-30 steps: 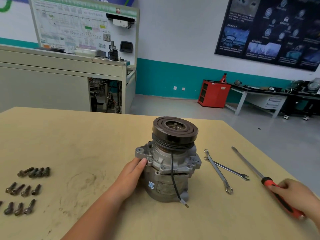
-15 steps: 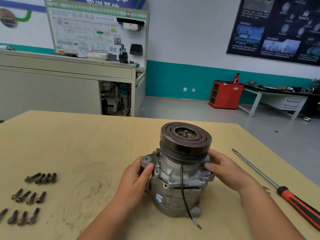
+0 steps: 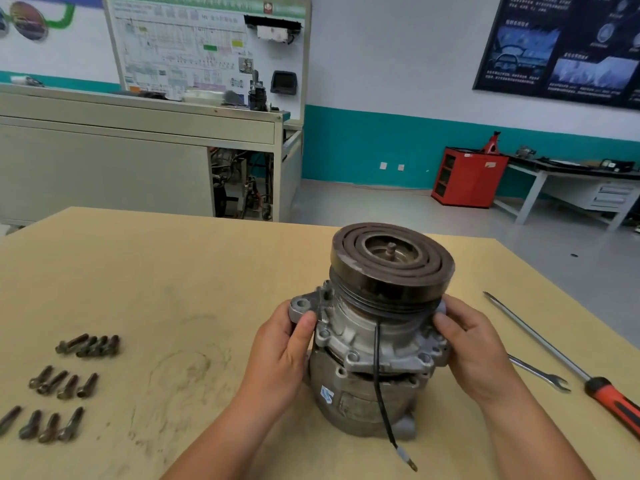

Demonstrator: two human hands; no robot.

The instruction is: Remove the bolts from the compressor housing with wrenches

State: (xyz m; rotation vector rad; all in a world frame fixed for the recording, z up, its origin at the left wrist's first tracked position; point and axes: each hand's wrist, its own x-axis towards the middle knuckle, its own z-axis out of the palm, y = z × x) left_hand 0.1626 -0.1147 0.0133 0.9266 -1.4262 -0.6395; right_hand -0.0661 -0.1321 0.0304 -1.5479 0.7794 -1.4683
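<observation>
The compressor housing [image 3: 367, 344] stands upright on the wooden table [image 3: 173, 271], right of the middle and towards the near edge, with both hands on it. The table is pale and scuffed and fills the lower half of the view. Behind it, across the grey floor, stand a beige training bench [image 3: 138, 157] with a wiring-diagram board above it, a dark poster [image 3: 568, 50] on the wall and a red cabinet [image 3: 467, 178] beside a side table.

The housing is a grey cast-metal body with bolt bosses around its flange. A dark grooved pulley [image 3: 391, 258] sits on top of it.

The left hand [image 3: 280, 358] grips the housing on its left side: the thumb presses on the front of a mounting ear and the fingers are wrapped behind it. The right hand [image 3: 474, 355] grips the flange on the right, just under the pulley rim, with fingers curled around the edge.

A long screwdriver [image 3: 540, 344] with a red and black handle lies on the table to the right, well apart from the housing. A wrench [image 3: 540, 372] lies between it and the right wrist, with its open end showing and the rest hidden behind the hand.

A black wire [image 3: 379, 375] hangs down the front of the housing, and its metal tip rests on the table.

The removed bolts [image 3: 62, 386] lie in three loose rows near the left edge of the table, well apart from the housing.
</observation>
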